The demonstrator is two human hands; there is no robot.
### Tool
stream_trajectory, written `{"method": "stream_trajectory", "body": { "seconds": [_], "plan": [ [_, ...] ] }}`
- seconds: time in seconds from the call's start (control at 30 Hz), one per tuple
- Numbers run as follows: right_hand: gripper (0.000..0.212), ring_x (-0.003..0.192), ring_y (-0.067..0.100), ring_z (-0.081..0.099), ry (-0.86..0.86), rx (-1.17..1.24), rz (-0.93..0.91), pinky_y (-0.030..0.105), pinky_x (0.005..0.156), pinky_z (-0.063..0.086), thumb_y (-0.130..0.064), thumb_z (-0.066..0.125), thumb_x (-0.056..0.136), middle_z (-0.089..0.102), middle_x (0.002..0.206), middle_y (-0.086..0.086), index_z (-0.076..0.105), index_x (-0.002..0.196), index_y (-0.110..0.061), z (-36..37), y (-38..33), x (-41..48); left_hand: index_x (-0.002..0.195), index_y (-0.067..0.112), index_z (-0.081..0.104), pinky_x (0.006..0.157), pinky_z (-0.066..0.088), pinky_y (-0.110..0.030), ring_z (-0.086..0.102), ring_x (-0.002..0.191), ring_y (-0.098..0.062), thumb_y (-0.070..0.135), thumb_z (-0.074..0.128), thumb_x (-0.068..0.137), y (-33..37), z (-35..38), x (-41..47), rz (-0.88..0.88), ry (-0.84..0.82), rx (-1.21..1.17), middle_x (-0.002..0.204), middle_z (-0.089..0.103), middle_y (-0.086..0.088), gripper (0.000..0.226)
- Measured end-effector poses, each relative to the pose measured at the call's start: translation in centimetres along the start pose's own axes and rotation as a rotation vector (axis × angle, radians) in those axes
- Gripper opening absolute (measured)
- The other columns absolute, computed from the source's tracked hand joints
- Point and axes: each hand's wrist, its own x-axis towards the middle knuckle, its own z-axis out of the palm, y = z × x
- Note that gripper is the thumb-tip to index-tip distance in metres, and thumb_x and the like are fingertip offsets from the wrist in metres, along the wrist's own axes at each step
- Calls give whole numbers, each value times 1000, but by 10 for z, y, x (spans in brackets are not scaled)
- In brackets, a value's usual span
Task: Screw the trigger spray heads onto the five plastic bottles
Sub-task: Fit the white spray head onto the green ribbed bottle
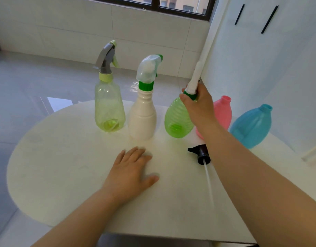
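**A:** Start at the left. What is done?

**B:** The pale yellow bottle (109, 107), beyond the left hand (130, 168) and a touch to its left, wears a grey spray head (107, 57). The white bottle (143, 118), straight ahead of that hand's fingertips, wears a white and green spray head (149, 70). The hand itself lies flat on the table (64, 157), fingers straight and spread, holding nothing

**A:** And the right hand?

**B:** The right hand (200, 104) is at the neck of the green ribbed bottle (176, 120). Thumb and fingers curl round the green collar (190, 95), and the white head (195, 77) rises out of the top of the grip. I cannot tell whether the thread has caught

**A:** How will it handle?

**B:** Probably light and thin-walled, and it looks empty. With nothing steadying it, it may spin or tip under the twist, so I would brace its belly with the free hand. Grip the collar, not the trigger

**A:** What is left?

**B:** A black spray head (200, 154) lies on its side beside the right forearm, partly hidden by it. Its thin dip tube (209, 182) trails toward the person and looks bendy, so lift by the collar and feed the tube in first. The pink bottle (223, 113), partly hidden behind the right wrist, and the blue bottle (251, 125), off to the right of that arm, both stand open-necked. I see only one loose head for the two of them
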Motion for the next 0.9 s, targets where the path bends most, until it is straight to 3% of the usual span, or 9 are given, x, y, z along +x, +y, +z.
{"method": "stream_trajectory", "body": {
  "seconds": [0.23, 0.37, 0.43, 0.6, 0.67, 0.77, 0.83, 0.9],
  "plan": [
    [29, 92, 25, 52, -37, -56, 72, 0, 55, 33, -10, 58, 80, 58, 113, 19, 49, 107, -2, 10, 18, 9, 134, 34, 26, 114, -5, -29, 5, 141, -7, 60, 40, 81, -2, 2, 1, 5, 13, 4, 152, 17, 7, 61],
    [34, 88, 16, 50, -99, -68, 94, 17, 64, 35, -12, 63, 76, 59, 110, 13, 49, 107, -6, 10, 23, 8, 134, 34, 25, 114, -5, -30, 5, 141, -6, 60, 40, 81, -3, 2, 1, 12, 10, 2, 152, 17, 8, 61],
    [36, 86, 14, 50, -113, -65, 103, 19, 60, 36, -13, 65, 75, 58, 103, 6, 49, 108, -7, 9, 23, 7, 134, 35, 26, 114, -5, -30, 5, 140, -6, 60, 41, 81, -3, 3, 1, 13, 9, -1, 152, 17, 8, 61],
    [45, 74, 1, 45, -152, -64, 123, -3, 54, 35, -15, 67, 74, 45, 82, -15, 44, 113, -10, 6, 21, 0, 134, 35, 25, 114, -6, -29, 4, 140, -6, 60, 40, 81, -4, 5, 2, 11, 11, 8, 152, 17, 8, 61],
    [55, 80, 3, 46, -184, -51, 146, 1, 63, 36, -16, 69, 73, 47, 91, -14, 40, 119, -13, 3, 19, -2, 134, 35, 26, 113, -6, -29, 4, 140, -6, 61, 40, 81, -4, 5, 2, 12, 12, 2, 152, 17, 8, 60],
    [69, 103, 9, 45, -262, -34, 180, 23, 88, 37, -17, 72, 71, 44, 120, -6, 33, 128, -18, -13, 17, -9, 133, 35, 26, 114, -6, -29, 4, 140, -6, 60, 40, 81, -4, 4, 2, 15, 10, -13, 152, 18, 9, 60],
    [73, 112, 11, 39, -268, -87, 189, 27, 92, 35, -20, 72, 70, 40, 134, 0, 31, 131, -17, -30, 18, -14, 134, 35, 27, 114, -5, -30, 5, 140, -6, 60, 41, 81, -4, 3, 2, 14, 6, -20, 152, 18, 8, 60],
    [69, 111, 12, 40, -222, -151, 210, 28, 91, 34, -24, 70, 72, 41, 135, 2, 33, 130, -16, -50, 18, -20, 134, 34, 27, 114, -5, -29, 5, 140, -6, 59, 41, 81, -3, 3, 2, 13, 5, -20, 152, 18, 8, 60]
  ]
}}
